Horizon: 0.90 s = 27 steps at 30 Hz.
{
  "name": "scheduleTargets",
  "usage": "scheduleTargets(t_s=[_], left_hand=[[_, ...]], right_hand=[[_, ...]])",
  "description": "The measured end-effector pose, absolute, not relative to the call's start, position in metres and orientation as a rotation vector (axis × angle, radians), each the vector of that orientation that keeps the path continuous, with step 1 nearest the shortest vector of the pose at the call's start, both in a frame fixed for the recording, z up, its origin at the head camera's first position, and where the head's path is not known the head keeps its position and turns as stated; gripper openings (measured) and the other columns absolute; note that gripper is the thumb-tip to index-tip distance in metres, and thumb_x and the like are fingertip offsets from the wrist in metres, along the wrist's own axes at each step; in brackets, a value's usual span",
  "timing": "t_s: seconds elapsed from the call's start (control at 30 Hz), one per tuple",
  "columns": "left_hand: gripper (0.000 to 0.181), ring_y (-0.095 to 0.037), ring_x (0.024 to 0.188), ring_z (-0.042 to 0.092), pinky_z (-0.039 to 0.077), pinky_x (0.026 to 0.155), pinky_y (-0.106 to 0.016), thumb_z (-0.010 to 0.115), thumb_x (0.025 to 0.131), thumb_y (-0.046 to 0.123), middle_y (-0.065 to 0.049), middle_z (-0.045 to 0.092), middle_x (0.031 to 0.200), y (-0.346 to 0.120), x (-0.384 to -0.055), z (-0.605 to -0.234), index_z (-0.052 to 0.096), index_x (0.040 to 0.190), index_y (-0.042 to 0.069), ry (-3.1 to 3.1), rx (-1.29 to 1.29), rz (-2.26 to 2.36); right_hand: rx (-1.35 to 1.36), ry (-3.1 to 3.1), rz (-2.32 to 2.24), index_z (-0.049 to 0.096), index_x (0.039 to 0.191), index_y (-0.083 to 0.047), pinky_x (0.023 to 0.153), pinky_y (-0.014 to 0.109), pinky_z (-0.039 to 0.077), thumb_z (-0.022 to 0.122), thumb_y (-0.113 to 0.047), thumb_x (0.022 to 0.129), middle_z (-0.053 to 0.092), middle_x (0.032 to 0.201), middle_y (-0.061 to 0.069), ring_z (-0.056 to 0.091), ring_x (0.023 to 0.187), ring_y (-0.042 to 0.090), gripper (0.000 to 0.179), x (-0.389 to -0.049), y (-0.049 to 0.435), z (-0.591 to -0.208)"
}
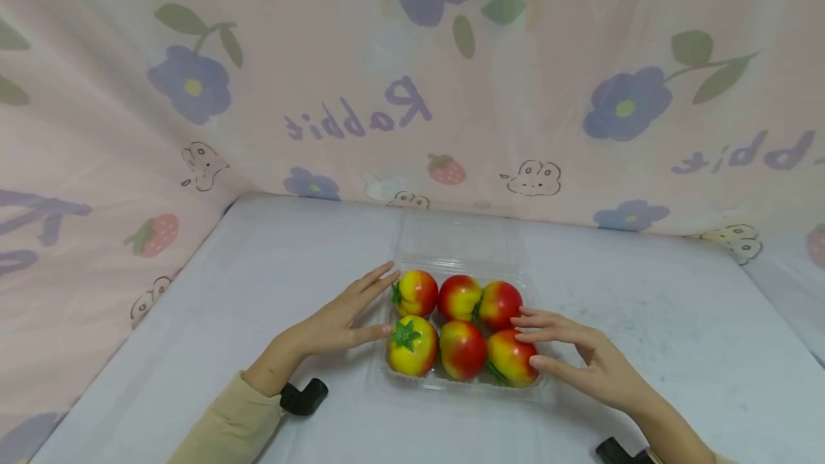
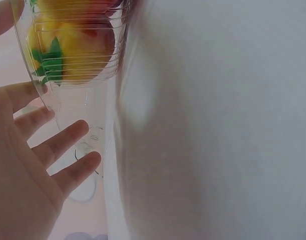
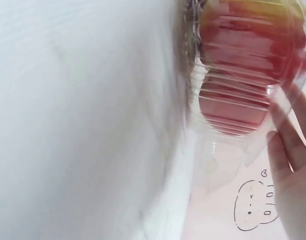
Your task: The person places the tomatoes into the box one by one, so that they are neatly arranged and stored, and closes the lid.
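Observation:
A clear plastic clamshell box (image 1: 460, 387) sits on the table in the head view, its transparent lid (image 1: 459, 240) folded back away from the person. Several glossy red-and-yellow fruits with green leafy tops, tomato-like, fill it in two rows; one yellow fruit (image 1: 412, 355) lies at the near left. My left hand (image 1: 338, 322) is at the box's left side, fingers extended, fingertips touching the rim in the left wrist view. On the opposite side, my right hand (image 1: 589, 358) has its fingers lightly bent along the right rim, beside a red fruit (image 3: 235, 105). Neither hand grips anything.
A white cloth covers the table (image 1: 309, 242). Behind and to the sides hangs a pink curtain (image 1: 490, 99) printed with flowers, rabbits and strawberries. Black wrist-camera mounts (image 1: 304, 397) are on both forearms, close to the tabletop.

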<state>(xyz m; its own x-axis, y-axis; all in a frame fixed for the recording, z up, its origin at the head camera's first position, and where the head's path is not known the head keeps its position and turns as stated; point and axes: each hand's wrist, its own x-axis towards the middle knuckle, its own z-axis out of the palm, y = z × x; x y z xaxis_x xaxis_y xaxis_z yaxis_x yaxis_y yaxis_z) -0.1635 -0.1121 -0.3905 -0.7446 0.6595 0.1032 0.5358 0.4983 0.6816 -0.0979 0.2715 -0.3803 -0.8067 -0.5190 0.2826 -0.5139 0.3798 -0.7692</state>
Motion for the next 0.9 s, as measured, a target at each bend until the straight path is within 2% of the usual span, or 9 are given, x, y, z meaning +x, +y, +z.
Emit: scheduleTargets(t_s=[0.27,0.4,0.63,0.73,0.9], left_hand=[[0.074,-0.036,0.146,0.015,0.023,0.109,-0.068,0.061,0.091,0.036,-0.004,0.01,0.162,-0.112,-0.161,-0.389,0.025,0.153,0.016,2.566,1.022,1.087],[0.075,-0.035,0.147,0.015,0.022,0.109,-0.068,0.061,0.091,0.036,-0.005,0.01,0.162,-0.113,-0.162,-0.39,0.024,0.153,0.017,2.564,1.023,1.086],[0.075,-0.036,0.146,0.016,0.023,0.109,-0.068,0.061,0.091,0.036,-0.006,0.01,0.162,-0.113,-0.163,-0.391,0.023,0.154,0.019,2.561,1.041,1.087],[0.075,-0.036,0.146,0.016,0.024,0.108,-0.068,0.06,0.091,0.037,-0.007,0.01,0.162,-0.112,-0.163,-0.391,0.023,0.154,0.019,2.566,1.045,1.077],[0.074,-0.036,0.146,0.016,0.024,0.108,-0.068,0.06,0.091,0.037,-0.006,0.01,0.162,-0.112,-0.163,-0.391,0.024,0.153,0.018,2.572,1.034,1.066]], right_hand=[[-0.911,2.574,-1.678,0.064,0.117,0.002,0.106,0.01,0.029,0.061,0.013,0.084,0.059,0.131,0.013,0.048,0.128,0.008,0.034,-0.108,0.27,-0.381],[-0.82,2.578,-1.772,0.062,0.116,0.007,0.105,0.011,0.033,0.06,0.011,0.086,0.058,0.132,0.017,0.049,0.127,0.009,0.031,-0.115,0.27,-0.382],[-0.709,2.527,-1.915,0.058,0.118,0.013,0.103,0.013,0.038,0.057,0.006,0.091,0.06,0.131,0.009,0.052,0.123,0.009,0.028,-0.129,0.274,-0.386],[-0.586,2.545,-1.926,0.057,0.12,0.012,0.099,0.013,0.043,0.058,0.001,0.092,0.061,0.13,0.006,0.055,0.12,0.008,0.03,-0.133,0.273,-0.385],[-0.264,2.61,-1.831,0.059,0.128,-0.004,0.09,0.009,0.045,0.059,-0.022,0.096,0.061,0.131,-0.002,0.056,0.116,0.003,0.037,-0.139,0.27,-0.382]])
